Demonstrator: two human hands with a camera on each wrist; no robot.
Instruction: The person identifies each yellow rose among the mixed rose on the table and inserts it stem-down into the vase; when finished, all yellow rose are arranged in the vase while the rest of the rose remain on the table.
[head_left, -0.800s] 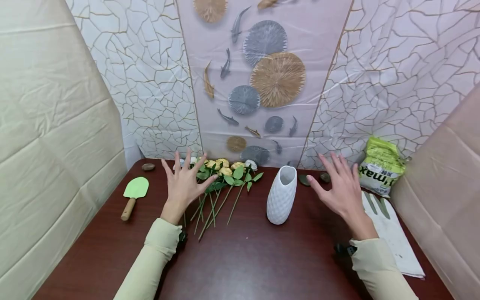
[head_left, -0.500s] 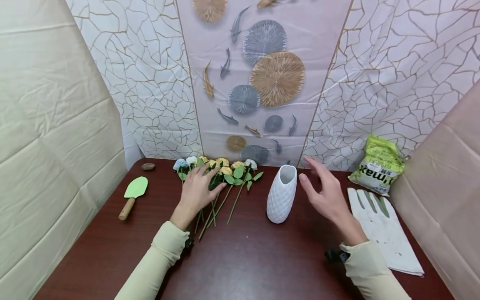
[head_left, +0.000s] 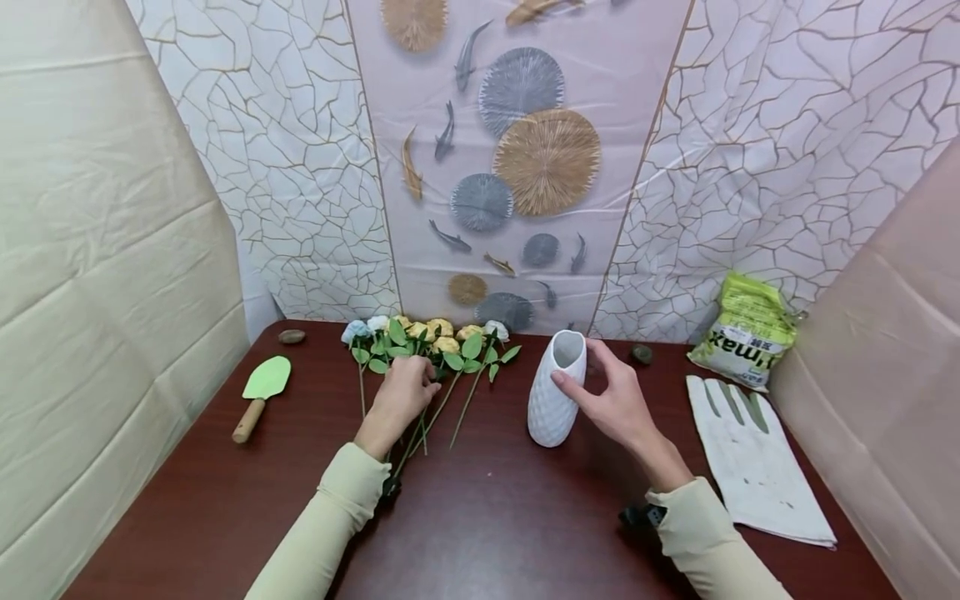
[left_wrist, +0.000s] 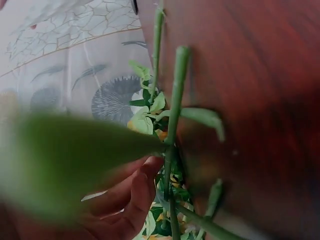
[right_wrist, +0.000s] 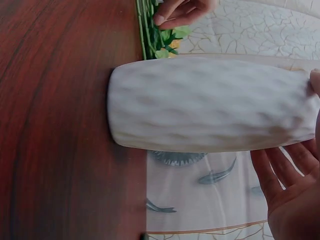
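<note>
A white vase [head_left: 553,404] with a dimpled diamond texture stands upright on the table. My right hand [head_left: 618,400] holds it near the rim, thumb on the near side and fingers round the right side. Left of the vase lies a bunch of green-stemmed flowers [head_left: 442,343], with yellow, white and pale blue heads toward the wall. Reaching down among them, my left hand [head_left: 402,393] has curled fingers and pinches at a flower stem [left_wrist: 172,120]. Its fingertips are partly hidden in the head view; a large blurred leaf [left_wrist: 75,160] crosses the left wrist view.
A green trowel [head_left: 262,387] with a wooden handle lies at the left, below a brown stone [head_left: 292,336]. A dark stone [head_left: 641,354] sits behind the right hand. White gloves [head_left: 757,467] and a green-and-white bag [head_left: 746,329] are at the right. A patterned cloth wall [head_left: 487,250] bounds the back.
Both hands were spread above the table. The left hand has come down onto the flower stems and curled its fingers; the right has moved left and taken hold of the vase.
</note>
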